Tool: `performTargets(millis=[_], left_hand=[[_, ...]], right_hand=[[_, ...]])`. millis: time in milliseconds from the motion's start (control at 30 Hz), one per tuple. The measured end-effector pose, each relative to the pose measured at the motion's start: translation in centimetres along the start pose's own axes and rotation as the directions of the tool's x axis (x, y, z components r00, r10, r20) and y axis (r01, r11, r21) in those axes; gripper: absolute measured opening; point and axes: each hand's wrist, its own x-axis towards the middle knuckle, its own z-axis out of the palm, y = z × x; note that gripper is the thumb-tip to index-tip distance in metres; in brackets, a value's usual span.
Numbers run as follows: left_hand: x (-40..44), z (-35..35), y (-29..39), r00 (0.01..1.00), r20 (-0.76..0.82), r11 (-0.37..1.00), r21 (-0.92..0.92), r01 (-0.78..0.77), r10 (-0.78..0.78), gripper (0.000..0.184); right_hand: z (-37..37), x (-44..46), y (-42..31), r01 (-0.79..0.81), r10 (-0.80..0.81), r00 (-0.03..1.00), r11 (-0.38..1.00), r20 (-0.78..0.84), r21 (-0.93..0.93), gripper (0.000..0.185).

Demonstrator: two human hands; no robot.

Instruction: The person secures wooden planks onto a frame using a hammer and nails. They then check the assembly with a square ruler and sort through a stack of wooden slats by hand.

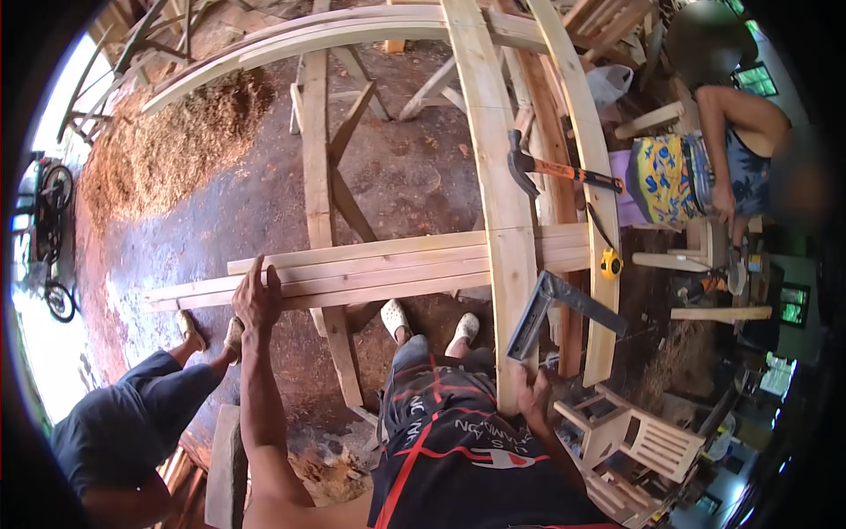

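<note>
My left hand (256, 298) grips the side-by-side wooden strips (388, 271) near their left end, with its fingers over the top. My right hand (531, 394) is at the near end of a long pale plank (496, 167) lying across the strips, its fingers partly hidden by the wood. On the boards to the right rest a claw hammer (564, 170) with an orange and black handle, a yellow tape measure (611, 264) and a try square (564, 310). The try square overlaps the plank just ahead of my right hand. Another plank (586, 132) lies further right.
A wooden trestle (317, 176) supports the strips. Sawdust (176, 150) is heaped at the far left. One person (132, 414) stands at lower left, another (705, 176) at upper right. A wooden chair (630, 432) stands at lower right, and a motorcycle (44, 229) at far left.
</note>
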Motion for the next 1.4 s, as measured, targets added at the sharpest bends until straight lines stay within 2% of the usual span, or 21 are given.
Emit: performTargets(millis=[167,433,500,567,633,700,733,767,800,833,867,900,967,1000,1033,1067,1100,1167,1233,1333,1400], left_hand=[[0.7,-0.5,0.8,0.998,0.055,1.000,0.026,0.012,-0.013,0.032],[0.3,0.2,0.6,1.000,-0.005,0.999,0.043,0.000,0.000,0.027],[-0.2,1.1,-0.1,0.998,-0.044,0.997,0.072,0.038,-0.035,0.027],[-1.1,2.2,0.1,0.974,-0.120,0.980,-0.081,0.182,-0.191,0.029],[-0.9,-1.4,6.8,0.930,-0.119,0.911,-0.277,0.306,-0.348,0.033],[-1.3,0.4,10.7,0.867,-0.204,0.641,-0.751,0.158,-0.454,0.038],[-2.5,-1.2,14.7,0.900,0.068,0.240,-0.953,0.187,-0.431,0.034],[-3.7,-2.8,18.6,0.912,0.299,-0.201,-0.948,0.248,-0.282,0.032],[-3.9,-2.6,20.5,0.771,0.622,-0.562,-0.689,0.458,-0.135,0.028],[-3.9,-2.6,22.6,0.569,0.812,-0.784,-0.266,0.561,0.131,0.025],[-4.5,-2.7,25.3,0.464,0.862,-0.783,-0.142,0.606,0.202,0.025],[-5.3,-3.1,28.6,0.349,0.897,-0.771,-0.016,0.636,0.270,0.026],[-6.9,-5.1,34.9,0.202,0.941,-0.755,0.078,0.651,0.271,0.027],[-7.8,-5.6,37.3,0.209,0.930,-0.714,0.075,0.696,0.302,0.027],[-9.0,-5.9,39.4,0.211,0.921,-0.674,0.070,0.735,0.326,0.027],[-10.4,-5.9,41.7,0.289,0.927,-0.615,-0.086,0.784,0.239,0.030],[-11.9,-5.6,43.9,0.373,0.914,-0.531,-0.239,0.813,0.159,0.032],[-15.7,-2.4,47.1,0.731,0.679,0.068,-0.728,0.682,-0.066,0.034],[-16.9,-3.2,48.8,0.939,0.294,0.417,-0.887,0.199,0.179,0.024],[-18.1,-4.3,51.3,0.881,0.128,0.531,-0.834,-0.153,0.455,0.010],[-20.4,-4.5,53.3,0.851,0.125,0.505,-0.844,-0.179,0.511,0.016]], right_hand=[[1.2,0.1,3.2,0.091,-0.084,0.994,0.992,-0.073,0.088,0.044],[1.1,0.1,4.1,-0.130,0.127,0.991,0.989,0.048,0.072,0.056],[1.0,0.0,4.0,-0.073,0.077,0.997,0.989,0.027,-0.127,0.063],[0.7,-0.6,3.0,-0.091,0.088,0.993,0.995,-0.076,-0.049,0.062],[-1.0,-1.0,1.5,0.109,-0.115,0.979,0.993,-0.168,-0.047,0.054],[-2.6,-1.9,-0.1,0.139,-0.140,0.965,0.990,-0.221,-0.019,0.051],[-3.1,-1.9,-0.5,0.175,-0.170,0.954,0.985,-0.245,-0.003,0.048],[-2.5,-2.1,-0.6,0.166,-0.120,0.954,0.974,-0.274,0.152,0.041],[-3.2,-2.1,-2.3,0.221,-0.161,0.949,0.953,-0.273,0.207,0.037],[-4.0,-2.1,-3.7,0.274,-0.202,0.941,0.926,-0.270,0.261,0.033],[-4.0,-1.5,-3.4,0.392,-0.342,0.900,0.907,-0.272,0.157,0.027],[-3.0,-1.3,-3.3,0.376,-0.298,0.922,0.842,-0.246,0.387,0.023],[-2.6,-0.8,-3.8,-0.101,-0.019,0.991,0.564,0.135,0.819,0.031],[-2.8,-0.4,-4.1,-0.121,-0.026,0.986,0.556,0.163,0.823,0.031],[-3.2,0.2,-4.5,-0.478,-0.064,0.871,0.123,0.488,0.870,0.038],[-3.3,0.5,-4.7,-0.745,-0.237,0.663,-0.298,0.710,0.597,0.047],[-3.0,1.0,-4.2,-0.726,-0.285,0.686,-0.326,0.669,0.605,0.045],[-0.3,2.5,-0.9,-0.571,-0.283,0.807,-0.146,0.519,0.808,0.028],[-3.0,2.5,0.8,-0.601,-0.267,0.791,-0.174,0.550,0.780,0.030],[-7.9,1.9,2.7,-0.700,-0.228,0.714,-0.254,0.662,0.668,0.032],[-10.8,1.0,4.2,-0.729,-0.181,0.679,-0.279,0.712,0.625,0.033]])
